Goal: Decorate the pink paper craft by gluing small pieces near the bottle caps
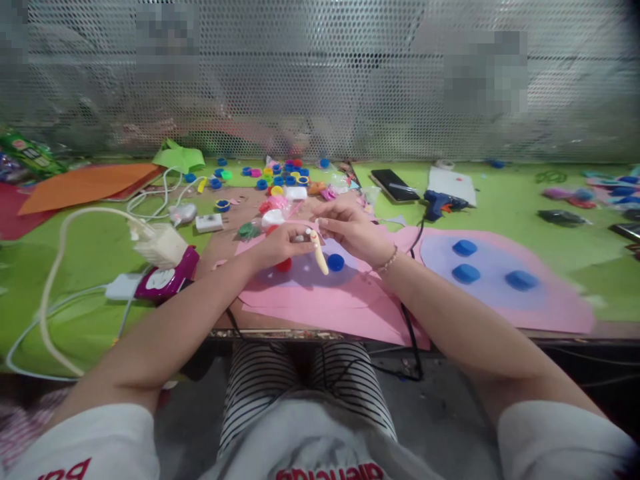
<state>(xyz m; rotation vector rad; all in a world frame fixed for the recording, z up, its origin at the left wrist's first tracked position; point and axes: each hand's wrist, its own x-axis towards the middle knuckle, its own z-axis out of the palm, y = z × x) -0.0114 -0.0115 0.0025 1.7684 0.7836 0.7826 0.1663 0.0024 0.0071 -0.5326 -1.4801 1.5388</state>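
Over the pink paper sheet (320, 308), my left hand (279, 247) pinches a small pale yellow curved piece (321, 259) near its top end, and the piece hangs tilted downward. My right hand (353, 230) is closed close beside that upper end, its thumb and fingers together on something small and whitish that I cannot make out. Just below the hands, a blue bottle cap (336, 262) and a red bottle cap (283, 265) lie on the lilac patch of the paper.
To the right lies another pink and lilac cutout (565, 310) with blue caps. Behind it are a glue gun (440, 203) and a phone (395, 185). Several loose caps (285, 179) lie at the back. A purple power adapter (165, 277) with white cables sits left; a black cable (411, 327) crosses the front edge.
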